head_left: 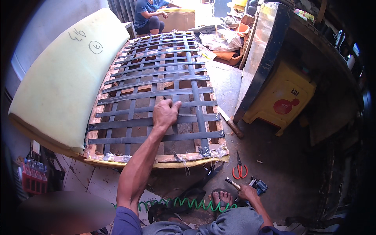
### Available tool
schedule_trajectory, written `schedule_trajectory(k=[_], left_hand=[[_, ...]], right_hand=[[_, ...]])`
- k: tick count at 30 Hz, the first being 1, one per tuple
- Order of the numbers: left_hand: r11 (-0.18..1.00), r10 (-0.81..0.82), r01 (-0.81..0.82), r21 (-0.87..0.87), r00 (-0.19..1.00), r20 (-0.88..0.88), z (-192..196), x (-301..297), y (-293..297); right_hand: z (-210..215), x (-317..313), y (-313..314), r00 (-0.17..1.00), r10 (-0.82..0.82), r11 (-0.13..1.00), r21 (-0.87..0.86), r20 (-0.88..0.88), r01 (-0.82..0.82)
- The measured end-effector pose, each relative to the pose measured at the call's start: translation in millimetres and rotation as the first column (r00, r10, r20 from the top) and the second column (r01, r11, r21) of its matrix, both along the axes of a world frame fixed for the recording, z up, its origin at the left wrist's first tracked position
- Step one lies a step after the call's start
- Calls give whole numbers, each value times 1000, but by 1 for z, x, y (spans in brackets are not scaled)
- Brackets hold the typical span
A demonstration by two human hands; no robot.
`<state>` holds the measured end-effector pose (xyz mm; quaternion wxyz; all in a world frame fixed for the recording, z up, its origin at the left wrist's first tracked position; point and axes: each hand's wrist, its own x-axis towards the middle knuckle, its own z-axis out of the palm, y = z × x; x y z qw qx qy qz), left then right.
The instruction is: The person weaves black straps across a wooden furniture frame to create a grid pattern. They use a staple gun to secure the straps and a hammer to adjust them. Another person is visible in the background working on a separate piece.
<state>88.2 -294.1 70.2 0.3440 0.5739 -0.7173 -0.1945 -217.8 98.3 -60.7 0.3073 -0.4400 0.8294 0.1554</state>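
Note:
A wooden seat frame (pixel 194 157) lies in front of me, laced with woven black webbing straps (pixel 156 94). My left hand (pixel 166 112) is closed over the middle of the webbing, gripping a dark strap (pixel 175 128) that shows just below it. Low on the right, beside my leg, my right hand (pixel 249 193) is closed around a short pale stick-like tool (pixel 233 183) with a dark tip. Touching or close beside that hand is a blue and black staple gun (pixel 259 185); I cannot tell which. Scissors (pixel 239 170) with orange handles lie on the floor nearby.
A large cream foam cushion (pixel 66 78) leans along the frame's left side. Right of the frame are a wooden-handled tool (pixel 232 123) and a yellow plastic stool (pixel 280 98). A green coiled hose (pixel 188 202) crosses by my feet. A person (pixel 149 17) sits beyond the frame.

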Motion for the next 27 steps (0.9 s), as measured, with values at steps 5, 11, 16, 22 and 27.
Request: schedule_trajectory(k=[5,11,16,22,27], left_hand=[[956,243,-75,284,744,-623,37,106,-63],[905,226,-137,-402,957,183,17,94,-3],[910,-374,394,-128,915,153,29,31,118],[846,-371,465,-262,865,338,12,15,142],[917,-367,370,-149,929,49,15,73,135]], right_hand=[[-2,1,-4,999,-25,1000,14,30,24],[-9,-8,-1,999,6,999,34,42,-7],[-17,1,-6,1000,12,998,59,24,-13],[-21,13,-20,998,-30,999,41,61,27],[-20,22,-19,992,-85,996,-25,88,88]])
